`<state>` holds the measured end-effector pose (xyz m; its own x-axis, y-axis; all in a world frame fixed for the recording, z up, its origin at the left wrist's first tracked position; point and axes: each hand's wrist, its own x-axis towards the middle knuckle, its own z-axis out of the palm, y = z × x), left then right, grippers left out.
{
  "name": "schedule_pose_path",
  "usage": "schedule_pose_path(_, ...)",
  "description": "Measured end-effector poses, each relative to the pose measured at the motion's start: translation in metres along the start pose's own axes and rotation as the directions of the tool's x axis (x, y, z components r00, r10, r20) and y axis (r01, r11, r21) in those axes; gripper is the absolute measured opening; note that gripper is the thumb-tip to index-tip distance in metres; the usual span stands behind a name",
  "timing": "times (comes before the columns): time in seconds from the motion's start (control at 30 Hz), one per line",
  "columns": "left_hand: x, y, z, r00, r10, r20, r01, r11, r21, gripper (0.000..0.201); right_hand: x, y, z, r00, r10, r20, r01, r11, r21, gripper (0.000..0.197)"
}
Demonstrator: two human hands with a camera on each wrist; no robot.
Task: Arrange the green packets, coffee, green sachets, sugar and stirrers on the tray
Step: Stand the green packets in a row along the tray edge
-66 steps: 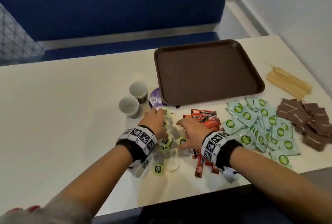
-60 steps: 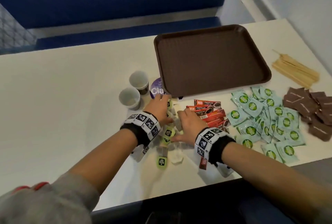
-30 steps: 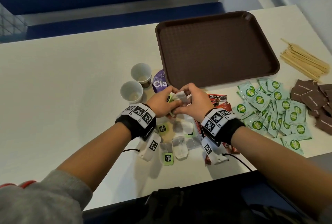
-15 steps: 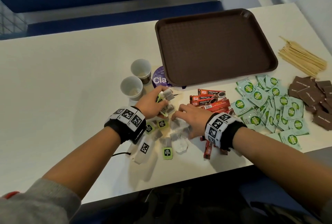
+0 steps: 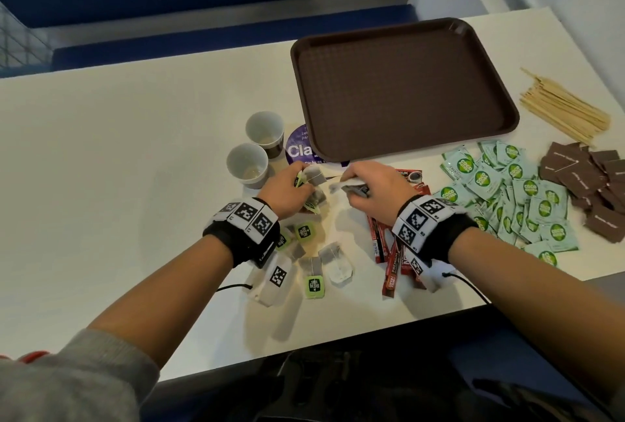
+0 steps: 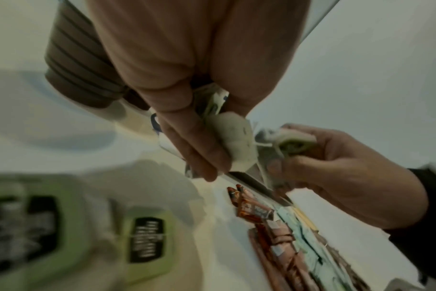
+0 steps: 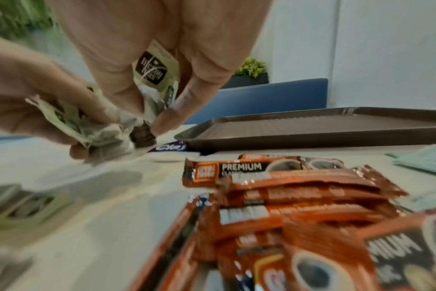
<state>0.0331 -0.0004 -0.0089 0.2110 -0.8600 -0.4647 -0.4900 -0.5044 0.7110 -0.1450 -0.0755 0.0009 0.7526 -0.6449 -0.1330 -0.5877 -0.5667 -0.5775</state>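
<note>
The brown tray [image 5: 402, 83] lies bare at the back of the table. In front of it my left hand [image 5: 304, 184] grips a bunch of green-tagged tea sachets [image 6: 236, 141]. Beside it, my right hand [image 5: 351, 184] pinches more sachets [image 7: 152, 70], almost touching the left bunch. Several loose sachets [image 5: 313, 286] lie under my left wrist. Red coffee sticks [image 5: 389, 252] lie under my right wrist. Green packets [image 5: 507, 191], brown sugar sachets [image 5: 588, 184] and wooden stirrers [image 5: 568, 110] are spread to the right.
Two paper cups [image 5: 263, 130] [image 5: 247, 164] stand left of the tray, next to a purple round sticker [image 5: 299, 151]. A blue bench runs behind the table, with a white wall at the right. The table's front edge is close to my wrists.
My right hand has risen off the sachets on the table and come up beside the left, now pinching sachets. My left hand still grips its bunch.
</note>
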Motion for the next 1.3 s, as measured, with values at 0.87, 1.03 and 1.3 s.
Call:
schedule_pose_path(0.87,0.073,0.07,0.028,0.978,-0.206,-0.023,0.118,0.644,-0.756,0.03,0.044,0.042,-0.058,0.958,0.269,-0.1,-0.185,0.845,0.502,0.042)
schedule_pose_path(1.03,0.09,0.077,0.022,0.976,-0.206,-0.076,0.082,0.664,-0.743,0.034,0.076,0.066,-0.068,0.945,0.326,0.009,-0.285,0.814,0.506,0.036)
schedule_pose_path(1.3,0.115,0.093,0.014,0.944,-0.292,-0.156,0.071,0.64,-0.765,0.037,0.126,0.086,-0.08,0.968,0.253,0.01,-0.217,0.81,0.545,0.01)
